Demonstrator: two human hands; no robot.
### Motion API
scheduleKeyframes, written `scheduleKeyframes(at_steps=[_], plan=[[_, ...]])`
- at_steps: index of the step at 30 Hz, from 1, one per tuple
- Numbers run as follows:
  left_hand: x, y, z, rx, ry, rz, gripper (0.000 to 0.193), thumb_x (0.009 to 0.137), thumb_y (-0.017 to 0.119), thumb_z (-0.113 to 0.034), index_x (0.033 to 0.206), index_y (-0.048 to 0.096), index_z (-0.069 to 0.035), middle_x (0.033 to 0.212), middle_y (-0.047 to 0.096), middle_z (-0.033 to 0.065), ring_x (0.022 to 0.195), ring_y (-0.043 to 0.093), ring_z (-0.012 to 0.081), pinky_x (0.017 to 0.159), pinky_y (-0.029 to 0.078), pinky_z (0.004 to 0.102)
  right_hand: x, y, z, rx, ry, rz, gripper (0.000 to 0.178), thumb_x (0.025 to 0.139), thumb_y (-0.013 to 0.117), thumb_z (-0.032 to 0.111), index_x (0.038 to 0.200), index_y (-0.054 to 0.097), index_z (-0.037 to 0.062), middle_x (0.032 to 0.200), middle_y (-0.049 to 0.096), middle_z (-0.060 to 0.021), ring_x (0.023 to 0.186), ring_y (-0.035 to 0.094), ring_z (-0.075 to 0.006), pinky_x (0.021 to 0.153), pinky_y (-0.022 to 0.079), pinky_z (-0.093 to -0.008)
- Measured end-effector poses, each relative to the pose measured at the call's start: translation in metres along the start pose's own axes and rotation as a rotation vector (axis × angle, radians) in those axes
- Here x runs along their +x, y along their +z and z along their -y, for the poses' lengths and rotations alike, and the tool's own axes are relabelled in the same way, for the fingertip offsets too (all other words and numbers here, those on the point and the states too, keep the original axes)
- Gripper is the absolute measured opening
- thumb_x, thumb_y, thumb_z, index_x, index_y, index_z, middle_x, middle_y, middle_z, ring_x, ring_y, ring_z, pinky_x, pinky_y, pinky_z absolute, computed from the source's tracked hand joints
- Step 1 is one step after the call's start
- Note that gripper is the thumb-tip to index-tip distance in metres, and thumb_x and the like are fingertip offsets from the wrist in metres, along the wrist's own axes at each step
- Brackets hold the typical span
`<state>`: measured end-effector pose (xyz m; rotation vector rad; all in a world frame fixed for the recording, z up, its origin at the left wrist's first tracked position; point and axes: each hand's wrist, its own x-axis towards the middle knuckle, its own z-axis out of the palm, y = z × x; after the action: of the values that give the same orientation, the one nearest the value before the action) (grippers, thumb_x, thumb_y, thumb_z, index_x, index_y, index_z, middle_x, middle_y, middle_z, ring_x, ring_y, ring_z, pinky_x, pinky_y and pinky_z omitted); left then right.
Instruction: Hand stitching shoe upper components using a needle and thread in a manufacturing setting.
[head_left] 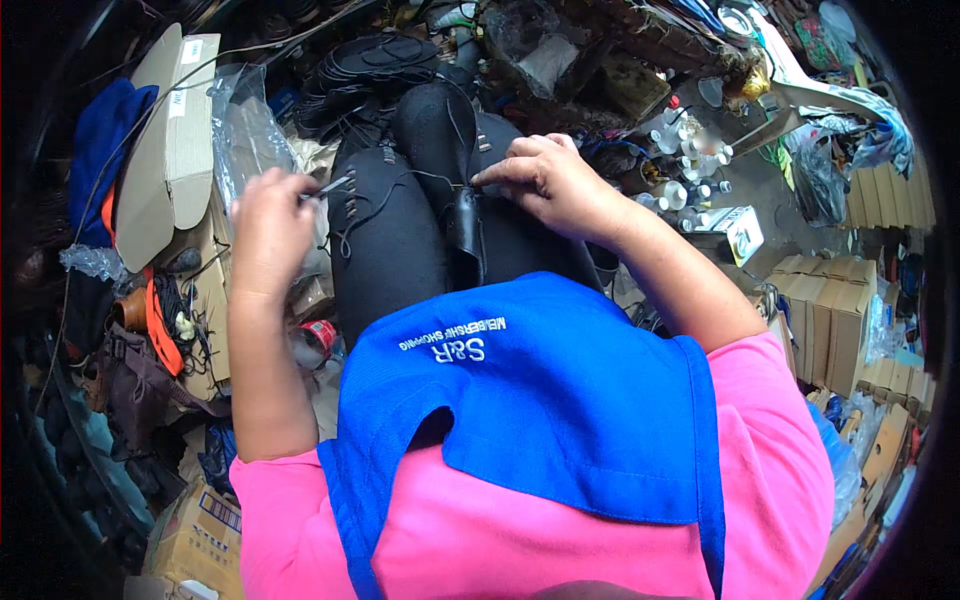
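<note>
Gripping a slim tool [328, 187], left hand [270, 228] sits apart from right hand [550, 182] at black leather [464, 228], hold unclear; thread [424, 173] likely wants even tension.

Between thighs [388, 255]: leather piece [464, 235]. Beyond them: coiled cord [372, 68]. Left: cardboard panel [190, 150], plastic bag [248, 125] beside it; nearer, carton [190, 545]. Right: plastic bottles [690, 150]; nearer, cardboard boxes [825, 315].
</note>
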<state>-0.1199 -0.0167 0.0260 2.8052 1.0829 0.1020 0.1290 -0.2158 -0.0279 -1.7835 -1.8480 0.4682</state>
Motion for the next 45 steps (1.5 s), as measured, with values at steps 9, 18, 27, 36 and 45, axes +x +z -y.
scheduleKeyframes(at_steps=[9, 18, 27, 36, 45], plan=[[-0.013, 0.014, -0.033, -0.346, 0.310, -0.048, 0.014, 0.076, 0.068, -0.009, 0.090, 0.073, -0.008, 0.079, 0.061, 0.0093, 0.081, 0.059, 0.0282, 0.077, 0.045, 0.0396, -0.009, 0.004, 0.017, -0.133, 0.015, -0.071, 0.035, 0.080, 0.066, 0.007, 0.113, 0.069, 0.0186, 0.086, 0.057, -0.0042, 0.091, 0.056, -0.0219, 0.095, 0.034, -0.0422], [-0.003, 0.049, -0.046, -0.346, 0.352, 0.004, 0.020, 0.075, 0.068, -0.009, 0.094, 0.074, -0.013, 0.079, 0.059, 0.0043, 0.085, 0.056, 0.0242, 0.081, 0.040, 0.0377, -0.012, 0.015, 0.025, -0.176, -0.008, -0.177, 0.034, 0.078, 0.068, 0.008, 0.111, 0.070, 0.0163, 0.083, 0.056, -0.0047, 0.084, 0.057, -0.0224, 0.092, 0.036, -0.0418], [0.007, 0.055, -0.042, -0.806, 0.307, 0.020, 0.026, 0.076, 0.067, 0.001, 0.099, 0.074, -0.010, 0.078, 0.053, 0.0058, 0.079, 0.052, 0.0194, 0.072, 0.044, 0.0293, -0.008, 0.006, 0.012, -0.054, 0.047, -0.078, 0.037, 0.078, 0.066, 0.008, 0.112, 0.071, 0.0216, 0.084, 0.059, -0.0043, 0.086, 0.057, -0.0232, 0.086, 0.038, -0.0408], [0.014, 0.057, -0.042, -0.556, 0.426, -0.053, 0.025, 0.076, 0.068, 0.000, 0.095, 0.076, -0.014, 0.078, 0.050, 0.0054, 0.077, 0.051, 0.0219, 0.072, 0.043, 0.0321, 0.008, -0.004, -0.005, 0.132, 0.051, -0.010, 0.043, 0.071, 0.058, -0.007, 0.104, 0.074, 0.0161, 0.079, 0.060, -0.0064, 0.080, 0.059, -0.0222, 0.075, 0.049, -0.0352], [0.017, 0.056, -0.043, -0.525, 0.379, 0.012, 0.022, 0.076, 0.069, -0.006, 0.091, 0.075, -0.020, 0.082, 0.054, 0.0017, 0.088, 0.053, 0.0222, 0.082, 0.038, 0.0366, 0.011, -0.002, -0.009, 0.127, 0.015, -0.045, 0.039, 0.072, 0.060, -0.007, 0.100, 0.075, 0.0149, 0.079, 0.060, -0.0069, 0.080, 0.059, -0.0227, 0.075, 0.049, -0.0343]])
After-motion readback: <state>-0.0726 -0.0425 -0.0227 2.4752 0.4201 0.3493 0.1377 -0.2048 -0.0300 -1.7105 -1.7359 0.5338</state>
